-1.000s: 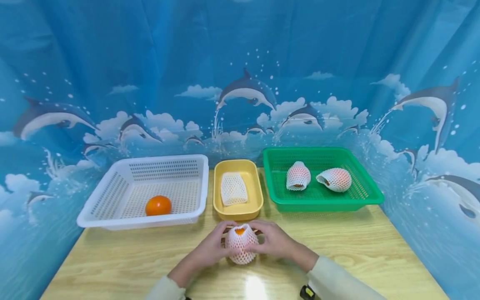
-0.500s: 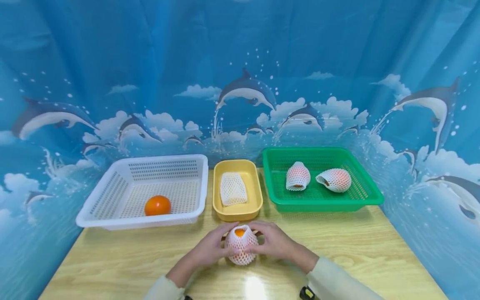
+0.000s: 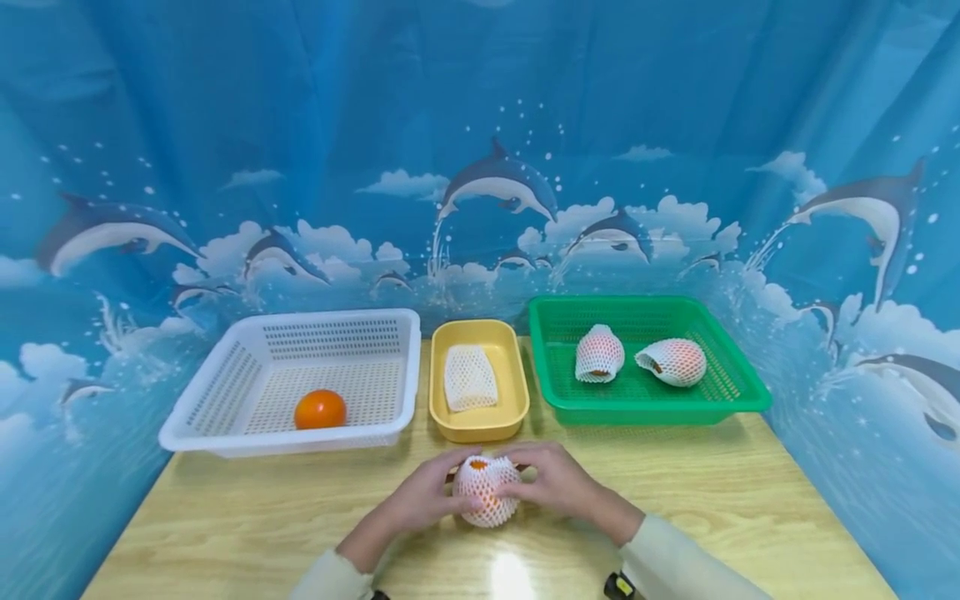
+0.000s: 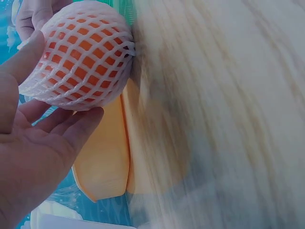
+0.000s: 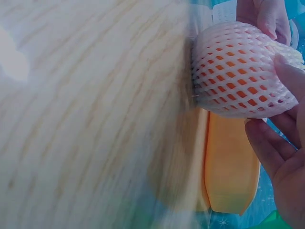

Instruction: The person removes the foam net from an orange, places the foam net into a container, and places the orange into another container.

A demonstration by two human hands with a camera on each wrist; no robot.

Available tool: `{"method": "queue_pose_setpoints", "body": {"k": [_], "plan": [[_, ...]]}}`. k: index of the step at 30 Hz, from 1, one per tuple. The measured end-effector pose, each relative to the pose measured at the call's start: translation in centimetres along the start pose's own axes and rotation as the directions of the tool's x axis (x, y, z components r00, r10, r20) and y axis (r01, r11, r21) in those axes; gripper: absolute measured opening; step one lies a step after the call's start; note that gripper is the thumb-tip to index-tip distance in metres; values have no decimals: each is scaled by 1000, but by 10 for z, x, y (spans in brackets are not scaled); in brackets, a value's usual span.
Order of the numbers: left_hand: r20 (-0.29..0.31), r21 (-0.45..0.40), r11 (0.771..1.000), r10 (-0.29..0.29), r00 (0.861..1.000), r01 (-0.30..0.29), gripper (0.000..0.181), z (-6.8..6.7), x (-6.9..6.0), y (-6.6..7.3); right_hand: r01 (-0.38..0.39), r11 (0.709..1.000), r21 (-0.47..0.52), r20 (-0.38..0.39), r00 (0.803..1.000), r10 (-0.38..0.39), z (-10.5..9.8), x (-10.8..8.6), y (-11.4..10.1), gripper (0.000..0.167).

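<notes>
An orange fruit in a white foam net [image 3: 487, 493] rests on the table at the front middle, held between both hands. My left hand [image 3: 422, 498] grips its left side, thumb in front and fingers behind. On its other side my right hand [image 3: 558, 483] grips it the same way. Orange skin shows through the mesh of the netted fruit [image 4: 86, 57] in the left wrist view, and at the net's top opening in the head view. In the right wrist view the net [image 5: 243, 71] covers the fruit down to the table.
A white basket [image 3: 225, 446] with one bare orange fruit [image 3: 320, 409] stands at the left. Behind the hands a yellow tray [image 3: 480, 429] holds a flat foam net [image 3: 470, 379]. A green basket [image 3: 652, 407] at the right holds two netted fruits [image 3: 599, 354]. A dolphin-print curtain hangs behind.
The net's top opening looks narrower than before, with less orange showing there, and the fruit has tilted slightly. Both hands keep their grip. The head view has shifted a little.
</notes>
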State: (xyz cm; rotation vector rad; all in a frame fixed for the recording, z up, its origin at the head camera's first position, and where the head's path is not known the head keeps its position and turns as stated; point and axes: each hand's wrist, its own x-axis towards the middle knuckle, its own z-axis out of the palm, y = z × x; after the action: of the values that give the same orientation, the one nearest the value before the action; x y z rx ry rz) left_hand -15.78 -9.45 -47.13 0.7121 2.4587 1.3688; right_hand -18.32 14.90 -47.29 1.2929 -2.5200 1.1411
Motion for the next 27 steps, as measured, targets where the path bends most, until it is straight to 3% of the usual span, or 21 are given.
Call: {"method": "queue_pose_setpoints", "body": {"k": [11, 18, 27], "plan": [[-31, -25, 1000, 6, 1000, -7, 73, 1, 3, -1, -80, 993, 82, 74, 995, 74, -4, 3, 0, 43], [-58, -22, 1000, -3, 998, 2, 62, 2, 4, 1, -198, 977, 73, 168, 968, 184, -4, 1, 0, 61], [-104, -4, 1000, 3, 995, -4, 54, 5, 6, 8, -195, 979, 53, 188, 965, 182, -1, 1, 2, 66]]}}
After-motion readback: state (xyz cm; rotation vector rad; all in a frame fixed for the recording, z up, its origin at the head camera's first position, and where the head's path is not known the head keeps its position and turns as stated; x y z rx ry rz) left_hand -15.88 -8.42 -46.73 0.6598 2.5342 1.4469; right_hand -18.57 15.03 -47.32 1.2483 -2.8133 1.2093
